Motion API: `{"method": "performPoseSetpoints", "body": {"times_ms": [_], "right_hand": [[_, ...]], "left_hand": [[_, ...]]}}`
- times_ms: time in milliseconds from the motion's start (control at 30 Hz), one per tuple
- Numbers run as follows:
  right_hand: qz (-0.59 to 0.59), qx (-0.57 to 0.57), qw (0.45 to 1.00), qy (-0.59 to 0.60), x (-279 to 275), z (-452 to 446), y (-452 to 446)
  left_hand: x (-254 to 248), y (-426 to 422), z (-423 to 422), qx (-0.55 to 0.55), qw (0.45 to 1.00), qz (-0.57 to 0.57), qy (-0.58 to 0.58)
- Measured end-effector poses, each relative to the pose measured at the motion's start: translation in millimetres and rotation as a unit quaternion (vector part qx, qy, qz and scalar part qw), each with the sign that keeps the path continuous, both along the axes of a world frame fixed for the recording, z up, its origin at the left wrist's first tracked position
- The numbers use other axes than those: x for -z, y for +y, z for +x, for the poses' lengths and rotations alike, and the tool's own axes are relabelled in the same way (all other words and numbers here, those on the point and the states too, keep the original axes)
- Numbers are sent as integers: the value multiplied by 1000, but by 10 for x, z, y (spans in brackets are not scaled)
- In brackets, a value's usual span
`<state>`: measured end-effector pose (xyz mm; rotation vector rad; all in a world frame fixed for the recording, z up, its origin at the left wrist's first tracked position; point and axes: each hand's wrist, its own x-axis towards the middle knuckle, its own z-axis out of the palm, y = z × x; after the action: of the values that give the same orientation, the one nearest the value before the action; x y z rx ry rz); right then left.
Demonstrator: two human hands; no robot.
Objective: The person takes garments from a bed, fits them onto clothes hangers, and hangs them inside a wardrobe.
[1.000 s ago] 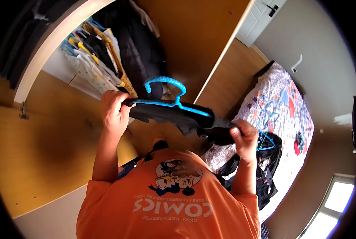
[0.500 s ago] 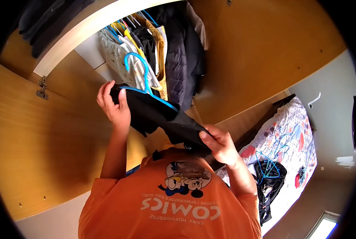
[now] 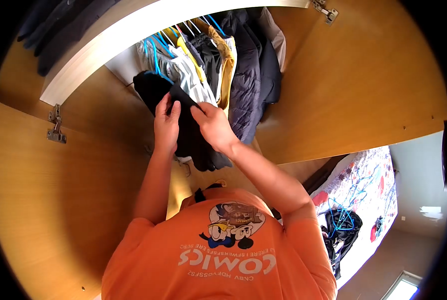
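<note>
- Indoors, a black garment [image 3: 191,145] on a blue hanger [image 3: 157,62] is held up before an open wardrobe [image 3: 108,47], just beside a row of hanging clothes [image 3: 226,65].
- The right hand [image 3: 216,127] pinches the garment's edge between thumb and fingers.
- The left hand [image 3: 167,125] lies against the cloth, thumb apart from the fingers; whether it grips cannot be told.
- At right, blue hangers [image 3: 344,218] rest on dark clothing [image 3: 336,245] atop a floral-covered bed [image 3: 388,200].

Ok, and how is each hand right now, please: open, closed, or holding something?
Left hand: at the black cloth, fingers partly curled; whether it grips cannot be told.
Right hand: closed, holding the edge of the black cloth.
</note>
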<state>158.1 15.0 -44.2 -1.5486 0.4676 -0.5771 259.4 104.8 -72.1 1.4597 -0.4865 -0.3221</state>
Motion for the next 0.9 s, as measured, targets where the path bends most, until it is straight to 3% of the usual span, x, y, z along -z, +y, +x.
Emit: {"method": "performPoseSetpoints", "body": {"times_ms": [100, 400, 500, 567, 700, 767, 900], "right_hand": [[-4, 0, 1000, 11, -77, 403, -80], [-72, 45, 996, 7, -219, 1327, -200], [-129, 78, 988, 15, -224, 1568, -218], [-131, 86, 987, 23, -234, 1676, -229], [-147, 97, 983, 46, -244, 1836, -247], [-153, 90, 980, 90, -314, 1878, -261], [-142, 90, 974, 152, -310, 1946, -367]], "left_hand": [[-4, 5, 96, -18, 999, 27, -33], [78, 92, 194, -6, 998, 18, 56], [-64, 19, 301, -36, 997, 27, 60], [-178, -89, 524, -59, 998, -12, -18], [-459, -261, 844, -41, 997, -56, -17], [-586, -338, 917, -20, 994, -67, 80], [-567, -417, 1061, 11, 992, -67, 108]]}}
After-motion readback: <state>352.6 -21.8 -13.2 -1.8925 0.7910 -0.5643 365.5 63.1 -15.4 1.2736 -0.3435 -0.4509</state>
